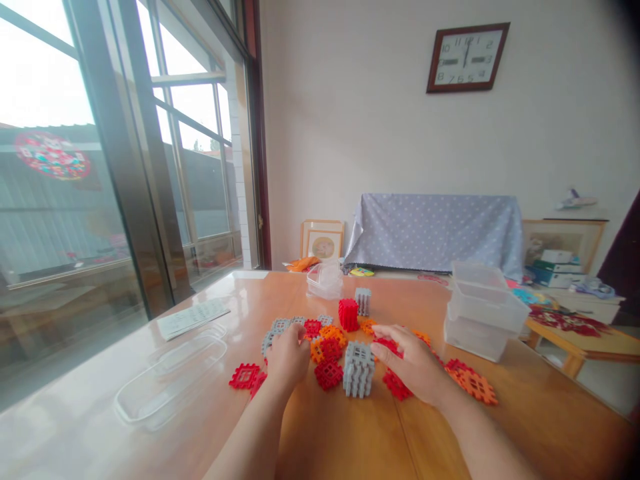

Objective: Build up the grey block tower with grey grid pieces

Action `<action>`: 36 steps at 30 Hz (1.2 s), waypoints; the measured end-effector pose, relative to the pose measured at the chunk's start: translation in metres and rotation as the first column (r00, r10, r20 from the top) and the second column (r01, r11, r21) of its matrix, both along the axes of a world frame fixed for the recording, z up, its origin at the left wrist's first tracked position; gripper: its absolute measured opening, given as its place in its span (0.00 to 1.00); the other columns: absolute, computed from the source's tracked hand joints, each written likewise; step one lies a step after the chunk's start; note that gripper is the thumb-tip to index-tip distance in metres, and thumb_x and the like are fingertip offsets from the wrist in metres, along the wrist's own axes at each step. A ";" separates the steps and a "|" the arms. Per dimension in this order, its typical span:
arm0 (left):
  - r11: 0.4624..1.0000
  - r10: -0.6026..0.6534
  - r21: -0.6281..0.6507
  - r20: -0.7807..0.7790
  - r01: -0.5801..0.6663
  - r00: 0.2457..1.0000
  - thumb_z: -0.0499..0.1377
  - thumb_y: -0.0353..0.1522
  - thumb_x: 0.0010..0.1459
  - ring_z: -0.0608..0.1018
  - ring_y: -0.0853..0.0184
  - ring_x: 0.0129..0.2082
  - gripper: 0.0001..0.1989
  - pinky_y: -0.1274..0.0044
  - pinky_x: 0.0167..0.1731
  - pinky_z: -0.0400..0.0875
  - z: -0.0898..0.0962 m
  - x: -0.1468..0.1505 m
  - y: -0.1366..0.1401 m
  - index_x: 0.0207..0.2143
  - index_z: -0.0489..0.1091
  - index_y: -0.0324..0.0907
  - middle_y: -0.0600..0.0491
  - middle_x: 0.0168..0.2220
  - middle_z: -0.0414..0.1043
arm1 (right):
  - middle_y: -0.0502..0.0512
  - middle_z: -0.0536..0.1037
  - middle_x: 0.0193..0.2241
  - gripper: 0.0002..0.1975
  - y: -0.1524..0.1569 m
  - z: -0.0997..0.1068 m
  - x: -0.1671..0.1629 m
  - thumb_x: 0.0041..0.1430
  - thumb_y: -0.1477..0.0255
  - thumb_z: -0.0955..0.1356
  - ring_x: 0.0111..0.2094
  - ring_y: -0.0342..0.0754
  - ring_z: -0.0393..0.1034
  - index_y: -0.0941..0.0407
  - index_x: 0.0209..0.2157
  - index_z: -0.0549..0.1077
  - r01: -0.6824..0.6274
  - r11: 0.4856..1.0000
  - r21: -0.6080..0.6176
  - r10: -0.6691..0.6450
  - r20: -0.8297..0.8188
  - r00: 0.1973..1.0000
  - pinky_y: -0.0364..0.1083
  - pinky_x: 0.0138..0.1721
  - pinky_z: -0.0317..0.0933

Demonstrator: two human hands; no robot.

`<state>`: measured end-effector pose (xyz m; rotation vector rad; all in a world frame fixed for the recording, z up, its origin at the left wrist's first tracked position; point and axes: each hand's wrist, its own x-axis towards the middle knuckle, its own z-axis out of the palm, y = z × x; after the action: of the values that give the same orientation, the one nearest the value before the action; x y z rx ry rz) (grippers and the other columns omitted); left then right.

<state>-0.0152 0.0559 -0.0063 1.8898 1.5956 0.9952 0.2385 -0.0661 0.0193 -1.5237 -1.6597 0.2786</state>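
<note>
My left hand (290, 353) is curled beside grey interlocking plastic tiles (280, 325); whatever its fingertips hold, if anything, is hidden. Over red tiles (397, 385) lies my right hand (413, 360), fingers apart and stretched forward, its thumb close to a stack of grey tiles (359, 370). That stack stands upright between the hands. Behind it are a red stack (349, 315) and a smaller grey stack (363, 301). Loose red tiles (329, 375) and orange tiles (333, 335) are spread between the hands. Another red tile (245, 376) is left of my left wrist.
Clear plastic lids (170, 377) and a printed sheet (194, 318) lie on the table's left side. Clear containers (483, 310) are stacked at the right, and a small clear container (325, 280) is at the back. Orange tiles (477, 385) lie right of my right hand.
</note>
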 end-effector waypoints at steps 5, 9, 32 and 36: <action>0.991 -0.084 0.062 -0.415 0.121 0.906 0.59 0.35 0.51 0.57 0.41 0.66 0.17 0.49 0.60 0.48 -0.012 0.005 -0.004 0.45 0.75 0.49 0.44 0.63 0.66 | 0.60 0.76 0.53 0.23 0.002 -0.003 -0.001 0.65 0.54 0.66 0.55 0.55 0.70 0.52 0.54 0.75 0.015 1.000 0.019 -0.015 -0.006 1.000 0.54 0.58 0.64; 0.987 -0.143 0.001 -0.465 0.162 0.874 0.59 0.37 0.53 0.47 0.41 0.71 0.16 0.46 0.64 0.37 -0.020 0.008 -0.002 0.45 0.75 0.49 0.47 0.69 0.56 | 0.59 0.77 0.52 0.23 0.004 -0.004 0.000 0.65 0.54 0.65 0.55 0.56 0.71 0.52 0.53 0.76 0.021 0.999 0.032 -0.021 0.004 1.000 0.54 0.57 0.65; 0.984 -0.048 0.145 -0.336 0.103 0.941 0.51 0.43 0.66 0.53 0.44 0.70 0.18 0.49 0.65 0.40 -0.004 0.015 -0.007 0.46 0.75 0.46 0.43 0.65 0.63 | 0.59 0.79 0.50 0.24 -0.001 0.000 0.001 0.65 0.52 0.65 0.53 0.56 0.72 0.53 0.53 0.75 -0.022 0.998 -0.055 0.018 -0.080 0.997 0.54 0.55 0.65; 0.957 -0.255 0.128 -0.050 0.259 0.966 0.47 0.38 0.67 0.75 0.56 0.52 0.18 0.68 0.54 0.66 0.011 0.021 -0.021 0.48 0.73 0.41 0.43 0.48 0.76 | 0.59 0.81 0.47 0.25 -0.008 0.011 0.000 0.65 0.50 0.63 0.49 0.56 0.74 0.55 0.49 0.75 -0.059 0.988 -0.142 0.024 -0.233 0.972 0.54 0.52 0.67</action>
<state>0.0056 0.0350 0.0048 2.1487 1.2842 0.9810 0.2389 -0.0739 0.0300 -1.5025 -1.5147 0.5915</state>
